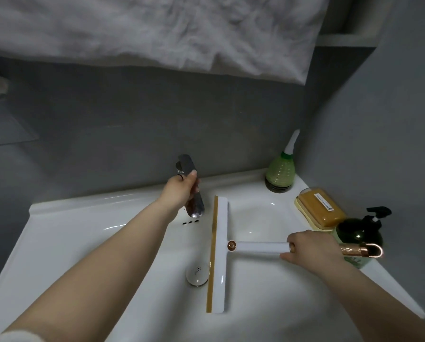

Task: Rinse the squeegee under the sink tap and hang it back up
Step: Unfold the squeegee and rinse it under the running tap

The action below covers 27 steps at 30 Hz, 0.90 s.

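A white squeegee [219,253] is held over the white sink [66,233] at the centre of the frame, its long blade running from upper middle to lower middle with a yellowish rubber strip along its left edge. Its white handle extends to the right and is grasped by the right hand [312,250], whose fingers are wrapped around the handle. A rose-gold end piece with a hanging loop [364,250] is seen sticking out past the hand at the right. The blade's lower part is positioned just beside the round white drain plug [197,274] in the basin.

The chrome tap [194,191] at the back of the sink, centre of the frame, is gripped at its lever by the left hand [182,190], fingers closed on it. No water can be made out below the spout.

On the sink ledge at the right of the frame several containers are lined up. A pale green bottle [280,175] with a long white nozzle is set in the back corner. Nearer, a pale yellow soap dish [305,218] is seen holding an amber bar of soap [320,208]. Closest, a dark green pump bottle [359,235] with a black pump head is partly covered by the squeegee's end; its contents cannot be told.

A white cloth [157,30] is hung across the top of the frame against the grey wall [132,119].
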Each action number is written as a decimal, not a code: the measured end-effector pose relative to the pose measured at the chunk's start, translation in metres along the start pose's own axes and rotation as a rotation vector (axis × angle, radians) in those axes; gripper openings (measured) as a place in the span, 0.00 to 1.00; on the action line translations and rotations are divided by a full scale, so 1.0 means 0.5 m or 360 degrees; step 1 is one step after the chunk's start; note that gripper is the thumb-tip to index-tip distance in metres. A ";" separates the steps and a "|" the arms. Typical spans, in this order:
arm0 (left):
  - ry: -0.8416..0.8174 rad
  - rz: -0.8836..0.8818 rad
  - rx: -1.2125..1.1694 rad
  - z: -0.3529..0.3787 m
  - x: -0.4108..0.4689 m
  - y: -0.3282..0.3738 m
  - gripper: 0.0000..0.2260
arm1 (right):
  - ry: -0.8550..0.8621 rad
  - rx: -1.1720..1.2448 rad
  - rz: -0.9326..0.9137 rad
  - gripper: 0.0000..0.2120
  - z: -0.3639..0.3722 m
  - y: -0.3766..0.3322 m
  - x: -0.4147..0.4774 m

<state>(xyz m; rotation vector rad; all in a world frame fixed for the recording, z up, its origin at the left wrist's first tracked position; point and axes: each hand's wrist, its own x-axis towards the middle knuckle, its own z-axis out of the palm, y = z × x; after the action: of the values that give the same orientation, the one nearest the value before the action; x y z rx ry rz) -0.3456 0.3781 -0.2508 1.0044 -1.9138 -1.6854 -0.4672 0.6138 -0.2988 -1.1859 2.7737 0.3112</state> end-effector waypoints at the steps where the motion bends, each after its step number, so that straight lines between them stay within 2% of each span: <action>1: 0.0008 -0.0034 -0.0072 0.005 0.002 0.003 0.16 | 0.0000 0.0012 0.0022 0.13 0.001 0.003 0.001; 9: 0.0087 -0.0072 -0.0276 0.017 0.016 -0.001 0.16 | 0.0037 -0.0003 0.0060 0.13 0.001 0.011 0.012; 27: 0.0128 0.0022 -0.0274 0.019 0.022 -0.008 0.16 | 0.0084 -0.0003 0.0091 0.16 0.017 0.006 0.019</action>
<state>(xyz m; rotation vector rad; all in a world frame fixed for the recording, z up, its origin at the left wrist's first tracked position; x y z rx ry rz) -0.3587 0.3767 -0.2583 0.9746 -1.6892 -1.7413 -0.4758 0.6112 -0.3083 -1.1330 2.8572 0.2923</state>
